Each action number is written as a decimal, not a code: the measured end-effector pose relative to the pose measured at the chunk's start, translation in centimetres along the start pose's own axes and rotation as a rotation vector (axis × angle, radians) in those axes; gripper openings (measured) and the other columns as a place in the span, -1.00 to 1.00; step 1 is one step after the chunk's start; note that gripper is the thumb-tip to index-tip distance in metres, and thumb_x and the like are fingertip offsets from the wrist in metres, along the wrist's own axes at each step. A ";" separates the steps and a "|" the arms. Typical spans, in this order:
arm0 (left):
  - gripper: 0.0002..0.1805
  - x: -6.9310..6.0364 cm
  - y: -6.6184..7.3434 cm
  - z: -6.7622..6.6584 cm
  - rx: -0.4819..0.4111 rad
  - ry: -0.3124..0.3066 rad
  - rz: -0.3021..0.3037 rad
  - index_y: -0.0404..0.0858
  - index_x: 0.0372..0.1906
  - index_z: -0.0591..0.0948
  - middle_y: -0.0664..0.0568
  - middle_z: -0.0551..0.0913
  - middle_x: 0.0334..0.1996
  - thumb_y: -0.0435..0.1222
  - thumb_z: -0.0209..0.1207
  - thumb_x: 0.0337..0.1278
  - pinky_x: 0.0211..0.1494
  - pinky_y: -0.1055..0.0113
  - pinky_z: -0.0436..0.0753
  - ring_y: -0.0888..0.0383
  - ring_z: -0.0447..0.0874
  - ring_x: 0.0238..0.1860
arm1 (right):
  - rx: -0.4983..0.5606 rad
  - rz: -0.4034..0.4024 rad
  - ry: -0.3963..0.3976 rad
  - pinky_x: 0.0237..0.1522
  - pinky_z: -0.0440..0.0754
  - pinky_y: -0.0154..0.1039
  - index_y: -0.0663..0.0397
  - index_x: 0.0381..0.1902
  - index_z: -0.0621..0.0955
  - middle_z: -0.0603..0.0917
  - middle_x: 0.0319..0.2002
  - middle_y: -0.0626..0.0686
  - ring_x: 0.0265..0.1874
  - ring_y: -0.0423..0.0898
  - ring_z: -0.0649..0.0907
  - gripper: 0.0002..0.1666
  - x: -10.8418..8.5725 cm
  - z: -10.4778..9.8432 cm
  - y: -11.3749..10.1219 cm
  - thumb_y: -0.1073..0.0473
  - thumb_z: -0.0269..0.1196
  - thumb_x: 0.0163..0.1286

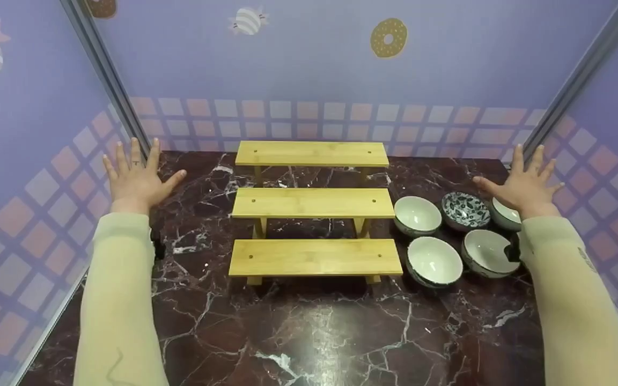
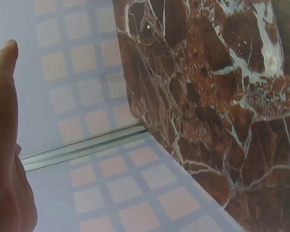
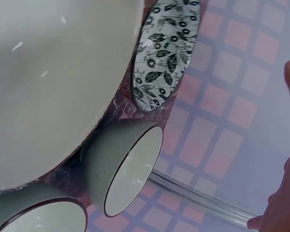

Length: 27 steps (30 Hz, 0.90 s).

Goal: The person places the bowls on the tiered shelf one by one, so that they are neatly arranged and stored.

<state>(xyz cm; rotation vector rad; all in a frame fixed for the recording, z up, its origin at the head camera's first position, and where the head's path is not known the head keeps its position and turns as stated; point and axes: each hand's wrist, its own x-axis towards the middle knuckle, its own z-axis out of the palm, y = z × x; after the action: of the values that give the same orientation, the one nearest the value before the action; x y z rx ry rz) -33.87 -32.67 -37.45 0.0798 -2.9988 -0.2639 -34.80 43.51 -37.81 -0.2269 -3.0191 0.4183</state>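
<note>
My left hand [image 1: 136,185] is held out with spread, straight fingers above the left side of the dark marble table, holding nothing. On the other side my right hand [image 1: 529,187] is spread the same way, nearest to the bowls, and holds nothing. Several bowls stand there: a white-lined bowl [image 1: 417,214], a bowl with a leaf pattern inside [image 1: 465,210], a front white bowl [image 1: 434,261], another white bowl [image 1: 488,252], and a bowl partly hidden by the right hand [image 1: 505,213]. In the middle stands a three-step wooden rack [image 1: 314,202].
A lilac back wall [image 1: 309,64] with printed tiles and sweets closes off the far side. Side panels [image 1: 19,161] rise at left and right, meeting it at metal corner strips [image 1: 108,69]. The marble tabletop [image 1: 309,332] spreads in front of the rack.
</note>
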 end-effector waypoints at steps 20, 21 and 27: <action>0.10 -4.1 1.4 3.1 -0.324 0.135 -0.054 -0.08 0.66 -0.47 -0.52 -0.12 0.60 0.46 -0.34 0.38 0.43 -0.57 0.13 -0.59 -0.07 0.54 | 0.325 0.169 0.089 0.32 -0.41 0.71 -0.14 0.57 -0.62 -0.78 0.50 0.27 0.46 0.57 -0.56 0.34 -5.9 -1.8 5.1 -0.61 -0.05 0.41; 0.09 -4.4 1.6 3.3 -0.351 0.137 -0.055 -0.08 0.66 -0.46 -0.53 -0.08 0.59 0.46 -0.33 0.38 0.39 -0.60 0.18 -0.60 -0.01 0.52 | 0.338 0.180 0.100 0.33 -0.38 0.71 -0.13 0.57 -0.61 -0.77 0.51 0.27 0.47 0.57 -0.55 0.33 -6.2 -1.9 5.4 -0.59 -0.05 0.42; 0.02 -6.0 2.8 4.2 -0.595 0.100 -0.054 -0.07 0.65 -0.49 -0.51 0.21 0.51 0.37 -0.32 0.47 0.40 -0.48 0.31 -0.52 0.28 0.43 | 0.432 0.262 0.145 0.33 -0.28 0.72 -0.21 0.59 -0.57 -0.73 0.55 0.22 0.50 0.53 -0.54 0.28 -8.7 -2.1 7.2 -0.54 -0.02 0.45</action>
<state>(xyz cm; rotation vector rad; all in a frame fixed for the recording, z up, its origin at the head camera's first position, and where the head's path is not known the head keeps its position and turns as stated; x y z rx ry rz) -28.62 -28.80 -41.77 0.1079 -2.6910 -1.0979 -25.03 49.55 -38.35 -0.5876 -2.6780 1.0076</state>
